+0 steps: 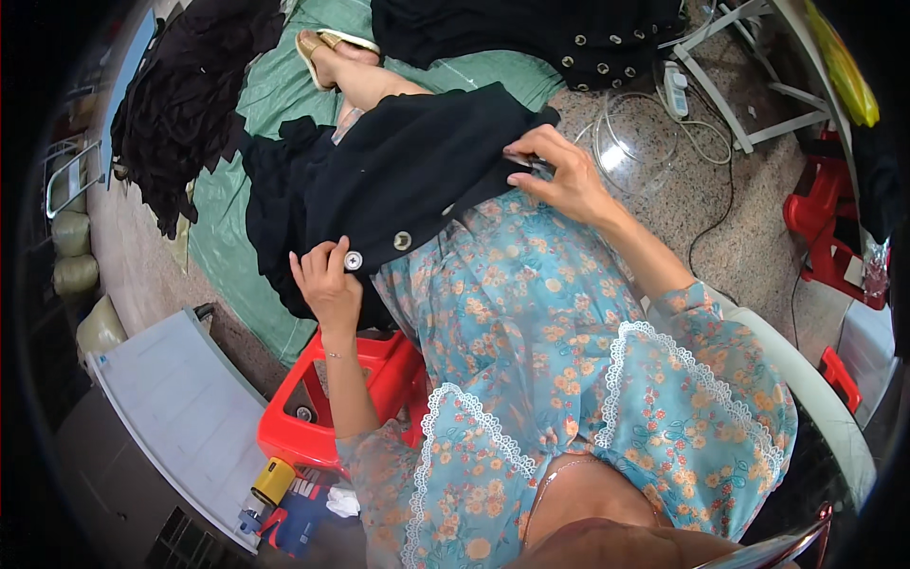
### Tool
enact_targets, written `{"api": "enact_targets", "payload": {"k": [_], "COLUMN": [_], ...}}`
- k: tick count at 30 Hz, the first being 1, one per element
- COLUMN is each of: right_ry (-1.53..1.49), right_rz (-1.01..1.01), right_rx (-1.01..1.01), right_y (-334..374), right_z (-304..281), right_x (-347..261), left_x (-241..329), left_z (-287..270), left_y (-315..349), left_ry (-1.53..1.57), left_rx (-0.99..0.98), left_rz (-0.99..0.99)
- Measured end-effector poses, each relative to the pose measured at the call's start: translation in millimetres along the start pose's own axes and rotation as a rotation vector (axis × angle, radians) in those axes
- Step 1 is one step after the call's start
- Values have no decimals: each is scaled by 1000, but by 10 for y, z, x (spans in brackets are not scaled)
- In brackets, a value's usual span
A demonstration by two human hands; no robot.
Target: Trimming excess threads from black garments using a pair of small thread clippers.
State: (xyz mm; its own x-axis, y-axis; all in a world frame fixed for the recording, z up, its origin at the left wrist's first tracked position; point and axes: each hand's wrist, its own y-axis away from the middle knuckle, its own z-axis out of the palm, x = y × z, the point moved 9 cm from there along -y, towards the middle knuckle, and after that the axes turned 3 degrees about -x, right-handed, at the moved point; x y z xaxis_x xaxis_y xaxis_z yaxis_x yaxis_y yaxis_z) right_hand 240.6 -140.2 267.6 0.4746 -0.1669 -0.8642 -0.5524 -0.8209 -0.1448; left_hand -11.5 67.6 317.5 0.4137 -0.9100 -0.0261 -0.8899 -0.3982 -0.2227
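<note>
A black garment (379,180) with large round buttons lies across my lap. At its near left edge my left hand (327,283) grips the cloth, right beside a pale-rimmed button (354,260). Another button (402,240) shows a little farther right along that edge, and a grey shape on the cloth beyond it is too small to name. My right hand (566,178) is closed at the garment's right end, thumb and fingers around a small dark, shiny thing (534,163) whose kind I cannot make out.
A red plastic stool (284,431) and a pale board (180,398) stand at the left. Dark cloth (194,85) is heaped on a green sheet (227,266). Another black garment (474,38) with buttons lies ahead. A white power strip (675,90) and cables are on the floor at right.
</note>
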Motion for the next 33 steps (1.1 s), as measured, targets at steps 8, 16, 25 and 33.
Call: {"api": "enact_targets", "payload": {"k": [8, 16, 25, 33], "right_ry": [236, 180, -621, -486], "right_rz": [-22, 1, 413, 551], "right_rx": [-284, -447, 12, 18], "right_y": [-235, 468, 30, 195], "right_z": [-112, -185, 255, 413], "right_x": [137, 50, 33, 367], "left_x": [991, 1258, 1322, 1365], "left_z": [-174, 508, 816, 604], "left_y": [-334, -541, -421, -357], "left_ry": [509, 951, 991, 784], "left_rx": [-4, -111, -316, -378], "left_rz": [209, -4, -300, -171]}}
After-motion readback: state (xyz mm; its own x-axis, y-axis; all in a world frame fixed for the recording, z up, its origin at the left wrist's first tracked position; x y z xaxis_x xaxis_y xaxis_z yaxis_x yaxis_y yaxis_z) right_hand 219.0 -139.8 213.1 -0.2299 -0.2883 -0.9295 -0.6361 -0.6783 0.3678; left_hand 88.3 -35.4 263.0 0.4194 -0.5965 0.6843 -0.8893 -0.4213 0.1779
